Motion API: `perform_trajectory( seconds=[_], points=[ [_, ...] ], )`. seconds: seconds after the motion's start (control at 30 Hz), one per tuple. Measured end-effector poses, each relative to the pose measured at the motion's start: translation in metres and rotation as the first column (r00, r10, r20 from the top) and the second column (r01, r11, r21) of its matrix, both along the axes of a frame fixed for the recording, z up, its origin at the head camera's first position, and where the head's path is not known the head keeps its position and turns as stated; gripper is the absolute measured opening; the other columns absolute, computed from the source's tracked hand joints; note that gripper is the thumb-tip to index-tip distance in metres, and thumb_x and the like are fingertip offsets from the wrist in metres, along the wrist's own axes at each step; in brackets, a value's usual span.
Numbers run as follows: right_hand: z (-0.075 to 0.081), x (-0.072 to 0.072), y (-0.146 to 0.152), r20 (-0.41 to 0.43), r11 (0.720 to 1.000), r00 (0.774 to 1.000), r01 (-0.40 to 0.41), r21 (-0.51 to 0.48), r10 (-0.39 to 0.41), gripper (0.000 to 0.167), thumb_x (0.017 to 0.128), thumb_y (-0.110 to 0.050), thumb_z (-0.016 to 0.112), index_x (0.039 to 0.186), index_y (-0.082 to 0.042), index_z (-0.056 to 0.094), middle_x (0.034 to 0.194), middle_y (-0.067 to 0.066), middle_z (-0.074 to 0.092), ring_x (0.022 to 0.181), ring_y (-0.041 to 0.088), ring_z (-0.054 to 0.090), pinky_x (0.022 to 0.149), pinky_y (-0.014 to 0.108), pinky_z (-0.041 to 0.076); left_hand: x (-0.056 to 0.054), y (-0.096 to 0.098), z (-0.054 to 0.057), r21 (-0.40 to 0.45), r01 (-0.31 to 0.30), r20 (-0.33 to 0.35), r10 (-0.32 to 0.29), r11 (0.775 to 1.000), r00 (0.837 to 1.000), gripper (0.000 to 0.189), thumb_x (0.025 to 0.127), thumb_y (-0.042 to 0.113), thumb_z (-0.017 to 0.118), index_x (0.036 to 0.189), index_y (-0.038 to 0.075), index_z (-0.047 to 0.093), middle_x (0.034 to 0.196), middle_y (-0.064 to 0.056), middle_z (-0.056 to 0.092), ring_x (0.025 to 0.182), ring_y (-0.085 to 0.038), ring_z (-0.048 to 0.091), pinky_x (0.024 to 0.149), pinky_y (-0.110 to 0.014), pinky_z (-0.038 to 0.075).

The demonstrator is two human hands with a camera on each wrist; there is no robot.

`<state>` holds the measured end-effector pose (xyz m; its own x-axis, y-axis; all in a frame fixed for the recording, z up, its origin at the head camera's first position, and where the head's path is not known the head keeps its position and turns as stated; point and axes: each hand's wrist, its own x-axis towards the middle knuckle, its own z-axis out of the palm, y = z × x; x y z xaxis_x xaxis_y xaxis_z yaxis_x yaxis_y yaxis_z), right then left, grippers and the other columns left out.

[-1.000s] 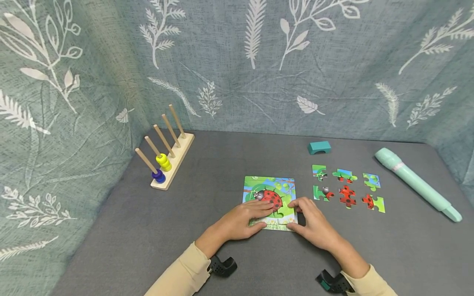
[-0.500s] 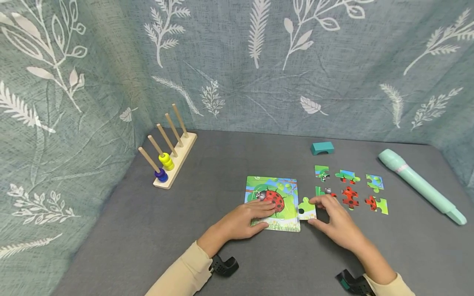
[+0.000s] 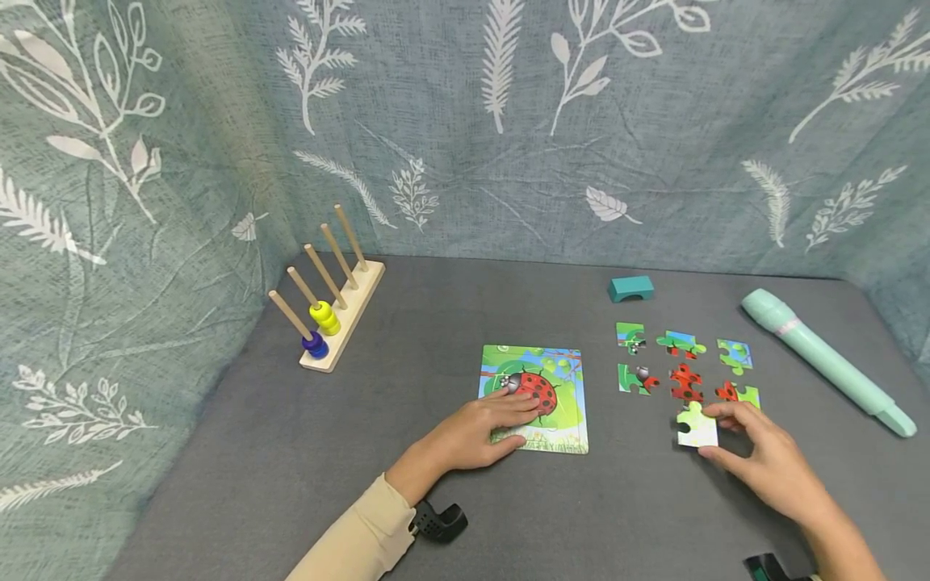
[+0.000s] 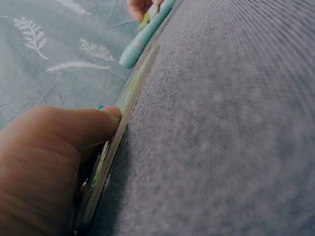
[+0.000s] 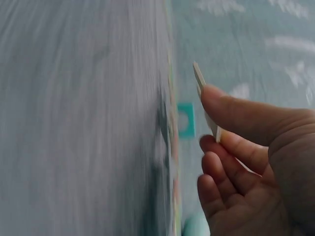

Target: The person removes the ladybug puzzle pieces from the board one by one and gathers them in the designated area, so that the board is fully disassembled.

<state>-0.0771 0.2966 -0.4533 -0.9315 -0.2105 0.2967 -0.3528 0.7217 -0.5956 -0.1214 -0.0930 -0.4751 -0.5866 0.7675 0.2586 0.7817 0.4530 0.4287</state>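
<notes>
My left hand (image 3: 475, 432) rests on the ladybug puzzle board (image 3: 570, 436) with its fingers lying straight across the picture. In the left wrist view, the thumb (image 4: 96, 125) presses near the edge of the thin board (image 4: 106, 172). Off to the right, my right hand (image 3: 766, 461) pinches a pale green puzzle piece (image 3: 699, 432) between thumb and fingers. The right wrist view shows that piece (image 5: 199, 75) edge-on, lifted off the table. Just beyond it lie several loose pieces in two rows, among them a red spotted piece (image 3: 685, 382).
A teal arch block (image 3: 631, 288) stands behind the loose pieces. At the far right lies a mint-green tube-shaped object (image 3: 828, 363). On the left is a wooden peg stand (image 3: 349, 319) with yellow rings (image 3: 325, 319) and blue rings (image 3: 316, 345). A patterned curtain hangs behind.
My right hand has drawn the puzzle piece off the board and carried it right, to the near side of the loose pieces. The left hand has stayed on the board.
</notes>
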Motion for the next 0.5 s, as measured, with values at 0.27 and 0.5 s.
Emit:
perform_trajectory(
  seconds=[0.27,0.5],
  points=[
    [-0.008,0.008,0.042,0.070,0.998,0.995,0.066,-0.023,-0.064,0.042,0.070,-0.008,0.083,0.107,-0.005,0.063,0.100,-0.032,0.049,0.088,-0.018,0.044,0.074,0.000,0.033,0.000,0.000,0.001,-0.004,0.000,0.004,0.000,1.000,1.000,0.042,0.094,0.022,0.058,0.133,0.007,0.056,0.138,-0.005,0.054,0.132,-0.016,0.047,0.118,-0.034,0.029],
    [-0.015,0.008,0.050,0.064,0.996,0.994,0.086,-0.009,-0.085,0.041,0.070,-0.009,0.082,0.106,-0.003,0.062,0.102,-0.036,0.045,0.090,-0.021,0.040,0.075,-0.003,0.030,-0.001,0.000,0.002,-0.002,0.003,0.000,-0.003,1.000,1.000,0.042,0.094,0.022,0.058,0.133,0.006,0.056,0.138,-0.006,0.054,0.132,-0.017,0.047,0.118,-0.034,0.029]
  ],
)
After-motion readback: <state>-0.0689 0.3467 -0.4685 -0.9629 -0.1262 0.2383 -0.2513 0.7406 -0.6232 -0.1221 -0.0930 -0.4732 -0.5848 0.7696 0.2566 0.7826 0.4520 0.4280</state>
